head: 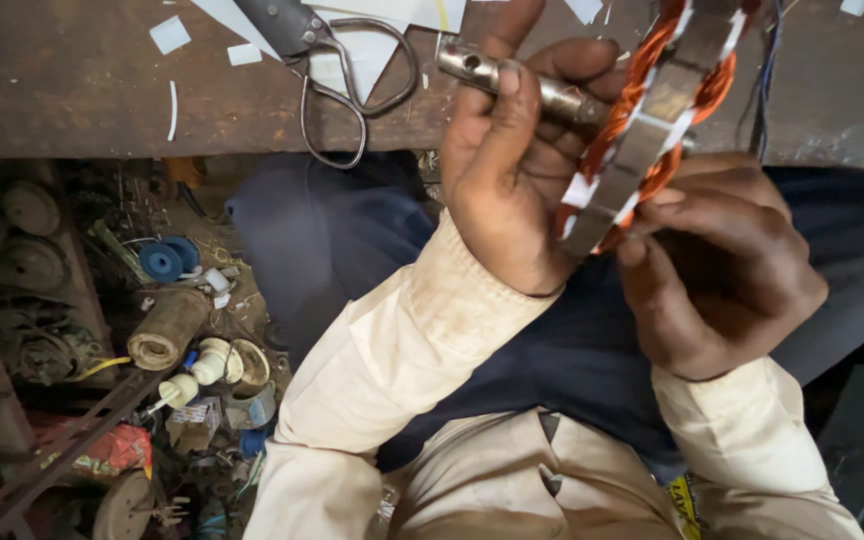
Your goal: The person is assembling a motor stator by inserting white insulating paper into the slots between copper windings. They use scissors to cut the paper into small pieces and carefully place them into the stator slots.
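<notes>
Left hand: the left hand [507,175] sits in the upper middle of the frame, fingers wrapped tight round a metal rod [522,82]; the rod's holed end sticks out toward the upper left above the knuckles
Right hand: the right hand [717,265] lies right of centre, just below the winding; fingers curled in, their tips pressed to the lower edge of the stator ring; whether it truly grips or only steadies, I cannot tell
Stator ring: a grey metal stator ring [652,120] wound with copper wire [627,100] runs from the upper right corner down to between the two hands; white paper slips [580,190] show at its slots; the rod meets it at its left side
Sleeves: cream sleeves [422,340] come up from the lower edge of the frame
Bench: a dark wooden bench [72,90] fills the top; scissors [337,70] lie on it in the upper middle, amid white paper scraps [169,34]
Floor clutter: in the lower left, a blue spool [162,262], a cardboard tube [167,328] and other small parts, too jumbled to name
</notes>
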